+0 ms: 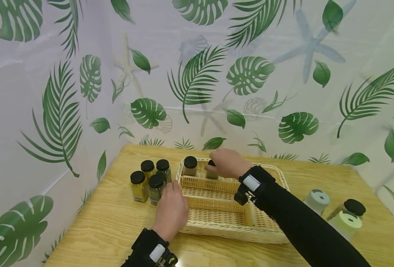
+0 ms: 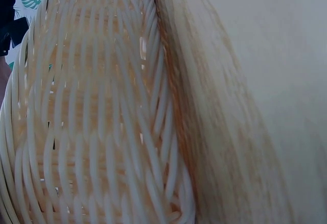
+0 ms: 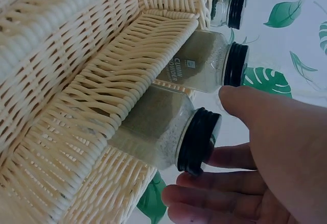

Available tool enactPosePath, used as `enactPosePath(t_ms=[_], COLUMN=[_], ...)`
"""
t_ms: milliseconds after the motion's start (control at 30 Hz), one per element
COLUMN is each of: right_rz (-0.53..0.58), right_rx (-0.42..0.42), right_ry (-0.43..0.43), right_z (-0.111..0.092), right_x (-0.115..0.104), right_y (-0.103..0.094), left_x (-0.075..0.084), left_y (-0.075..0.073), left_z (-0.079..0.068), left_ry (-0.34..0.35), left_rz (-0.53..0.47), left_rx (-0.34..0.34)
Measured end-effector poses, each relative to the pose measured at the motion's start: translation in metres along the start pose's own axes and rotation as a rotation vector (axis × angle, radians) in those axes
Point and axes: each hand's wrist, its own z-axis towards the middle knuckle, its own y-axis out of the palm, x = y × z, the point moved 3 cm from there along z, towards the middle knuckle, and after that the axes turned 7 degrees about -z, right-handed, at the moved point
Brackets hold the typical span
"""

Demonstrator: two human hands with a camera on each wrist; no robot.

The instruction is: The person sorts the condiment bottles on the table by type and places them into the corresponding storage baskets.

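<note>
A pale wicker basket with dividers stands on the table. In its back compartment are two black-lidded spice jars: the left one, a cumin powder jar, and another jar to its right. My right hand reaches over this second jar. In the right wrist view its fingers lie beside the black lid, with the thumb apart from it. My left hand is at the basket's left front corner, close to a dark green spice jar. Its fingertips are partly hidden, so whether it grips anything is unclear.
Left of the basket stand more black-lidded jars, among them a yellow-filled jar and a green-filled jar. At the right are a black-lidded jar, a white-topped container and a yellowish-topped container. A leaf-printed cloth hangs behind the table.
</note>
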Motion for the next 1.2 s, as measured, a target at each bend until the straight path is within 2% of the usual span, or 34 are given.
enactPosePath(t_ms=[267,400,900,1000,1200], right_rz=[-0.053,-0.035,-0.012,-0.010,0.018], right_rx=[-0.007,0.008,0.041,0.032,-0.039], right_ry=[0.041,0.043,0.118,0.143,0.207], right_z=[-0.020,-0.035,-0.101,-0.115,-0.142], right_x=[0.013,0.026,0.073,0.084,0.110], right_y=[-0.010,-0.011,-0.031,-0.033,-0.031], left_x=[0.001,0.002,0.003,0.003,0.004], left_y=[0.000,0.001,-0.003,-0.002,-0.002], left_z=[-0.001,-0.001,-0.001,-0.001,-0.002], left_ry=[0.014,0.008,0.019,0.025,0.022], left_rz=[0.003,0.004,0.009,0.012,0.012], left_rx=[0.011,0.008,0.017,0.015,0.010])
